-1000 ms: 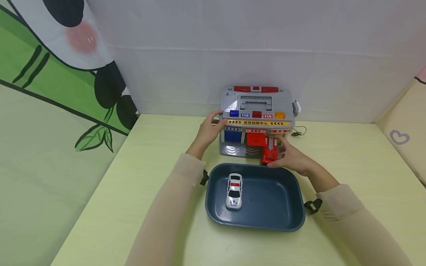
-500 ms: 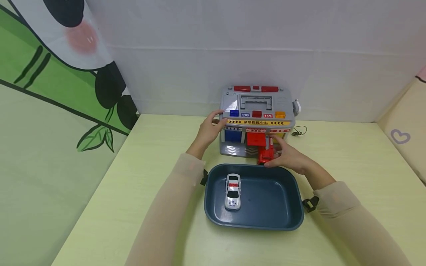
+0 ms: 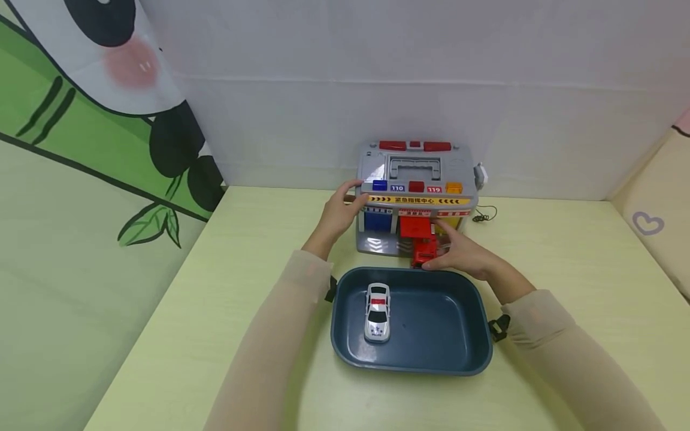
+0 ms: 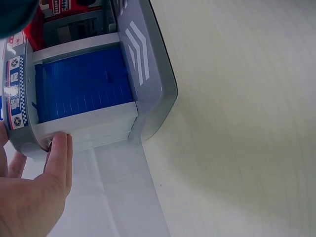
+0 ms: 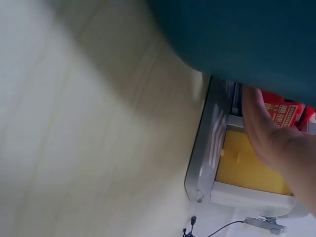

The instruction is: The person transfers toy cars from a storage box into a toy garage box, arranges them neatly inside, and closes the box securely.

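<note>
A grey toy rescue station stands at the back of the table, its red middle door swung up. My left hand holds the station's front left corner, with fingers along its side wall in the left wrist view. My right hand grips a red toy fire truck by its side, in front of the middle bay. The truck's rear end passes under the raised door. The blue door on the left and the yellow door on the right are down.
A dark blue tray sits just in front of the station, with a white toy police car in its left part. A black cord lies right of the station. A pale wall cloth hangs behind.
My right hand has moved the fire truck leftward, from right of the raised door to in line with the middle bay. My left hand has stayed on the station's corner.
</note>
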Motion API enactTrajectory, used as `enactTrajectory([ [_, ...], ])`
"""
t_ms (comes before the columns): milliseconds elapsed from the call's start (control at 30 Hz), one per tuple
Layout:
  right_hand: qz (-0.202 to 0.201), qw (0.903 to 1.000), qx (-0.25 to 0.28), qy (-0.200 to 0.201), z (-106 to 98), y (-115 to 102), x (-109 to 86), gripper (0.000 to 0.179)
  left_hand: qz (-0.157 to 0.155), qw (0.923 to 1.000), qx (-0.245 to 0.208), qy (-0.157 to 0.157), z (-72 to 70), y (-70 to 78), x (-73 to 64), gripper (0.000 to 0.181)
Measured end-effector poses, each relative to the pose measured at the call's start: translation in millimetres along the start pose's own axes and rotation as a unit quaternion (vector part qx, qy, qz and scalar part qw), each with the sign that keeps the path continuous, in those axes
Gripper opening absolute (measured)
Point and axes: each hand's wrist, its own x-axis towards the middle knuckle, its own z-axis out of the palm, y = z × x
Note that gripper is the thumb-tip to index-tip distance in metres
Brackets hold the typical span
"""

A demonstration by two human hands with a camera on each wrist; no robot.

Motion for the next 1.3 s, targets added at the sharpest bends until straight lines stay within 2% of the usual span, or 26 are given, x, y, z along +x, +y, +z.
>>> enactTrajectory([
  [400, -0.003, 0.9997, -0.025, 0.007, 2, 7, 10.2, 0.110, -0.002, 1.0000, -0.002, 0.001, -0.3, 0.3, -1.3, 0.047],
  [567, -0.024, 0.9992, -0.033, 0.002, 3, 10, 12.4, 0.106, -0.002, 1.0000, -0.004, 0.003, -0.1, 0.1, -1.5, 0.048],
  [700, -0.048, 0.9968, -0.064, 0.006, 5, 12, 14.2, 0.102, -0.002, 1.0000, -0.004, 0.003, 0.7, -0.7, -1.4, 0.048],
  [833, -0.059, 0.9928, -0.101, 0.025, 8, 13, 16.7, 0.096, -0.003, 1.0000, -0.003, 0.001, 2.0, -1.2, -0.9, 0.047],
  [1000, -0.049, 0.9874, -0.140, 0.054, 12, 10, 18.0, 0.087, -0.002, 1.0000, -0.001, 0.004, 2.1, -0.7, -1.3, 0.047],
  [1300, -0.048, 0.9842, -0.153, 0.076, 15, 5, 15.9, 0.087, 0.008, 1.0000, -0.003, 0.000, 0.9, -0.9, -1.6, 0.048],
])
